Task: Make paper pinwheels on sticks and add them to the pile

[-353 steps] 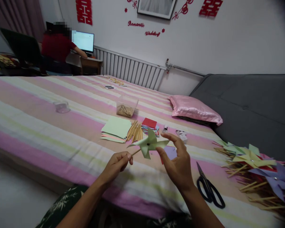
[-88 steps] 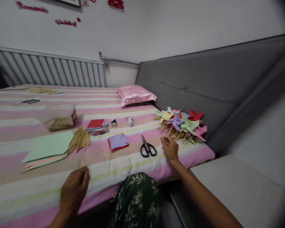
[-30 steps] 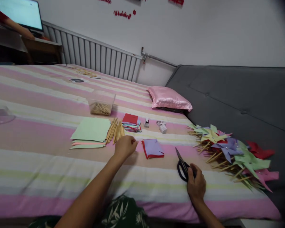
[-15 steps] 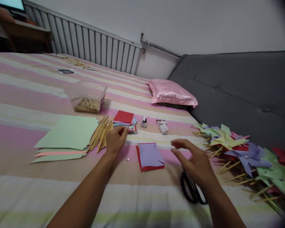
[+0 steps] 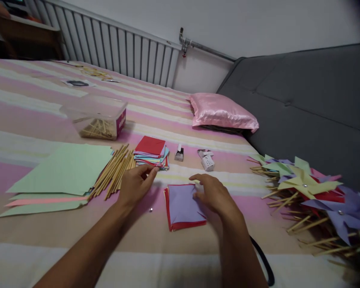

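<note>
A small stack of cut paper squares [image 5: 184, 204], purple on top with red beneath, lies in front of me. Cuts run inward from the corners of the top sheet. My right hand [image 5: 214, 194] is over its right edge, thumb and forefinger apart, holding nothing. To the left, my left hand [image 5: 138, 186] has thumb and forefinger pinched together beside a taller stack of coloured squares [image 5: 150, 146]; whatever may be between the fingertips is too small to make out. A tiny shiny pin [image 5: 151, 209] rests on the striped sheet between the left hand and the purple square.
Wooden sticks [image 5: 112, 170] and large green paper sheets [image 5: 63, 168] lie left. Behind are a clear plastic box [image 5: 99, 120] of sticks and two small boxes, one dark [image 5: 179, 153], one white [image 5: 208, 162]. Finished pinwheels [image 5: 306, 185] pile up right. Scissors [image 5: 265, 260] are mostly hidden by my right forearm.
My right hand has moved left, from above the scissors to the edge of the purple square. My left hand stays near the taller stack. The whole view has shifted slightly.
</note>
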Available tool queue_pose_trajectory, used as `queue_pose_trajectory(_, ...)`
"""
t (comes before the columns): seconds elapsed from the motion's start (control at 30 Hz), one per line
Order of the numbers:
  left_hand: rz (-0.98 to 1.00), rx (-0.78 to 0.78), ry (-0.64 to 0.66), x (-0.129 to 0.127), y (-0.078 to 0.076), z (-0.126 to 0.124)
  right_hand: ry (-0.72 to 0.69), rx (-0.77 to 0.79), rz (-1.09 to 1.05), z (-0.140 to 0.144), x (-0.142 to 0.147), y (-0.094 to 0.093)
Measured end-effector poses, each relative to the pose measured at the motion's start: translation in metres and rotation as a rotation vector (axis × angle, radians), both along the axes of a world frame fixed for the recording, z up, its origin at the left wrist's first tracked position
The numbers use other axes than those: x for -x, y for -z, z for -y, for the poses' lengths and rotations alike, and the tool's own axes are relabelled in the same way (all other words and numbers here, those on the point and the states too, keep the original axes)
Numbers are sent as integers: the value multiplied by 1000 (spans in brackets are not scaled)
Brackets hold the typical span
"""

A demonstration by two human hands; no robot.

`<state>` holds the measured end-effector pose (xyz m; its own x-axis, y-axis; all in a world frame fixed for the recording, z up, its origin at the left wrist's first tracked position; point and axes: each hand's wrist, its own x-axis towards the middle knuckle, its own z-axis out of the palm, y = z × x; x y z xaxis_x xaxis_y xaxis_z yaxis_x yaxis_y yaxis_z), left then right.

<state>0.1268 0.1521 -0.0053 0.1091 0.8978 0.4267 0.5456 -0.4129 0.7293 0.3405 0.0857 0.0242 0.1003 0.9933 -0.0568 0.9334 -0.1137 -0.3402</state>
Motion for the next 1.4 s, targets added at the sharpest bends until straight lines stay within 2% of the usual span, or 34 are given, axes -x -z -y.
queue_pose_trajectory(0.17, -106, -20, 56, -33, -44, -10, -11, -13, -39, -1, 5, 0)
queue_pose_trajectory(0.23, -65, -29, 60, -41, -50, -9, -28, -12, -28, -1, 7, 2)
queue_pose_trajectory(0.3, -20, -34, 47, -42, -43, -5, -29, -14, -7, 0, 7, 5)
queue_pose_trajectory(0.37, -1, -30, 35, -36, -25, -2, -26, -11, 9, -1, 6, 8)
queue_pose_trajectory(0.47, 27, 117, 73, -24, 1, -2, -28, -12, 37, -2, 4, 11)
queue_pose_trajectory(0.57, 63, 220, 118, -18, 12, -6, -29, -4, 59, -4, 4, 14)
queue_pose_trajectory(0.73, -12, 235, 181, -23, 7, -5, 14, -27, 47, -6, 7, 16)
queue_pose_trajectory(1.0, -7, 225, 193, -21, 6, -3, 55, -66, -71, -6, 3, 3)
queue_pose_trajectory(1.23, 156, 310, 287, -26, 1, 0, 17, -145, -366, -7, -8, 1)
queue_pose_trajectory(1.4, 413, 516, 422, -28, -4, 6, 100, -154, -643, -7, -8, -1)
